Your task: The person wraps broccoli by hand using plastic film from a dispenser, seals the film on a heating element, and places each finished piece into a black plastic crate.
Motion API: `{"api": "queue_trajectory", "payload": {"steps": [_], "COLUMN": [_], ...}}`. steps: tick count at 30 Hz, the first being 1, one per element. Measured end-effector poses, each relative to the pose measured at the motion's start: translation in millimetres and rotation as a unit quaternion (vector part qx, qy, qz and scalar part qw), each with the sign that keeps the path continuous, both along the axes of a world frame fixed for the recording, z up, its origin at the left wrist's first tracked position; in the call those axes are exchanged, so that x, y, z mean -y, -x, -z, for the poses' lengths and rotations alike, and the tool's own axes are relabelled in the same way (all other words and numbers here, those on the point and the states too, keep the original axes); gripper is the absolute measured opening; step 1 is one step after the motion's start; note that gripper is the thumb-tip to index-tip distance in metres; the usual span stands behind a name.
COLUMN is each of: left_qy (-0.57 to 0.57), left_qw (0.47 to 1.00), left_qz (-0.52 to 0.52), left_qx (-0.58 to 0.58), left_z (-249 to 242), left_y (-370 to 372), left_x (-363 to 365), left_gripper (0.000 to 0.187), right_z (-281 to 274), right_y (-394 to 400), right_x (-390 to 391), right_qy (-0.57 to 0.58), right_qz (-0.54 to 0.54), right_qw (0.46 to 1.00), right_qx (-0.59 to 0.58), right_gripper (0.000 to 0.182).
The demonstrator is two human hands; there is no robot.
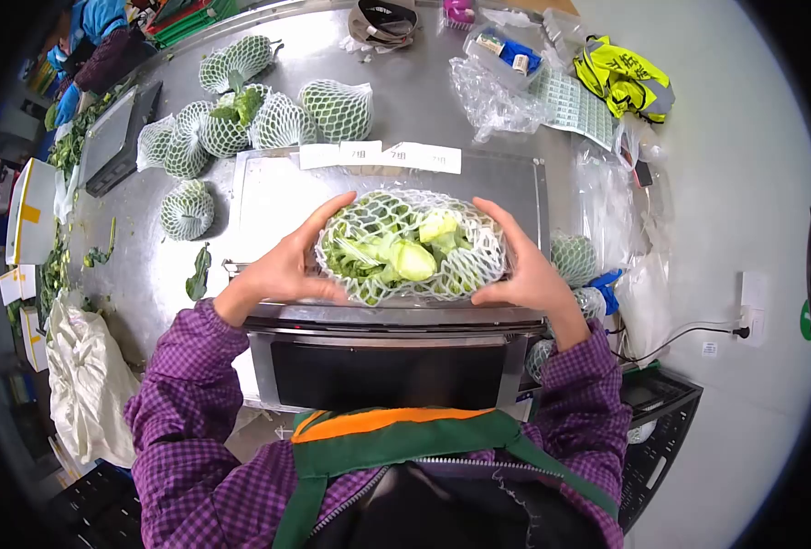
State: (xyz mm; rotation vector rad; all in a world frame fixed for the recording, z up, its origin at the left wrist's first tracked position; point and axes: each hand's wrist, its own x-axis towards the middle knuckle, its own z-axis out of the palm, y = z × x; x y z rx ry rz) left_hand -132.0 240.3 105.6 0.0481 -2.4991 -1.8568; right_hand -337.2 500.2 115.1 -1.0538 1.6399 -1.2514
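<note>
Between my two hands is a pack of broccoli (412, 258) in white foam netting, its pale cut stems facing up. Shiny clear film seems to cover it. My left hand (288, 263) grips the pack's left end, thumb at the near side and fingers at the far side. At the opposite end, my right hand (531, 274) holds it in the same way. The pack is over the metal top of a wrapping machine (268, 197), close to its front edge. White paper labels (380, 156) lie along the machine's far edge.
Several netted broccoli heads (225, 123) lie at the back left, with a single one (187, 210) nearer. Clear plastic bags (492, 96) and a yellow vest (625, 78) are at the back right. A black cable (680, 331) runs to the wall socket. A white sack (85, 380) stands left.
</note>
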Motion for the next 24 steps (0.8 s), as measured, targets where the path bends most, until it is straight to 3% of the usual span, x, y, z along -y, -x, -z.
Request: {"api": "queue_trajectory", "payload": {"steps": [1, 3, 4, 5, 7, 8, 9, 11, 12, 15, 16, 17, 19, 20, 21, 23, 24], "left_qy": [-0.002, -0.155, -0.196, -0.198, -0.369, -0.409, -0.452, -0.589, -0.597, -0.709, -0.712, -0.701, -0.738, -0.734, -0.734, -0.683, -0.723], "left_qw": [1.000, 0.986, 0.977, 0.976, 0.903, 0.881, 0.830, 0.661, 0.606, 0.447, 0.444, 0.456, 0.411, 0.380, 0.375, 0.482, 0.423], "left_qz": [0.001, -0.028, -0.021, -0.022, -0.015, -0.020, -0.056, -0.044, -0.061, -0.105, -0.126, -0.118, -0.074, -0.074, -0.076, -0.195, -0.198], "left_qx": [0.001, 0.055, 0.080, 0.084, 0.220, 0.238, 0.322, 0.464, 0.522, 0.536, 0.529, 0.535, 0.530, 0.558, 0.562, 0.513, 0.509], "left_z": [4, 7, 4, 5, 10, 6, -5, 1, 3, 30, 30, 43, 47, 60, 54, 34, 23], "left_y": [-1, 0, -10, -21, -54, -69, -78, -105, -114, -148, -147, -155, -157, -171, -177, -189, -193], "left_x": [0, 1, -3, -8, -22, -36, -50, -69, -81, -109, -117, -119, -112, -112, -117, -127, -121], "left_gripper": [0.096, 0.101, 0.090, 0.090, 0.074, 0.071, 0.073, 0.077, 0.078, 0.061, 0.053, 0.051, 0.051, 0.053, 0.053, 0.058, 0.058], "right_z": [0, -3, 4, -5, -27, -19, -20, -23, -9, 44, 59, 68, 69, 85, 59, 26, 22], "right_y": [1, 3, 0, -4, -19, -40, -49, -64, -81, -121, -128, -132, -125, -128, -134, -136, -143], "right_x": [1, 3, -6, -11, -22, -32, -39, -54, -65, -98, -104, -104, -99, -113, -109, -117, -130], "right_qy": [-0.002, -0.039, -0.025, -0.028, -0.252, -0.191, -0.198, -0.322, -0.404, -0.417, -0.425, -0.430, -0.417, -0.370, -0.379, -0.396, -0.397], "right_qz": [0.001, 0.010, 0.014, 0.014, -0.032, 0.006, 0.006, -0.074, -0.047, -0.058, -0.030, -0.036, -0.050, -0.079, -0.005, 0.018, 0.023], "right_qw": [1.000, 0.989, 0.992, 0.992, 0.938, 0.915, 0.910, 0.743, 0.702, 0.549, 0.507, 0.507, 0.439, 0.455, 0.567, 0.657, 0.652], "right_qx": [0.001, 0.139, 0.122, 0.125, 0.235, 0.355, 0.363, 0.582, 0.584, 0.722, 0.750, 0.746, 0.794, 0.806, 0.731, 0.641, 0.645], "right_gripper": [0.097, 0.092, 0.073, 0.073, 0.052, 0.050, 0.050, 0.063, 0.077, 0.085, 0.087, 0.086, 0.086, 0.083, 0.083, 0.065, 0.065]}}
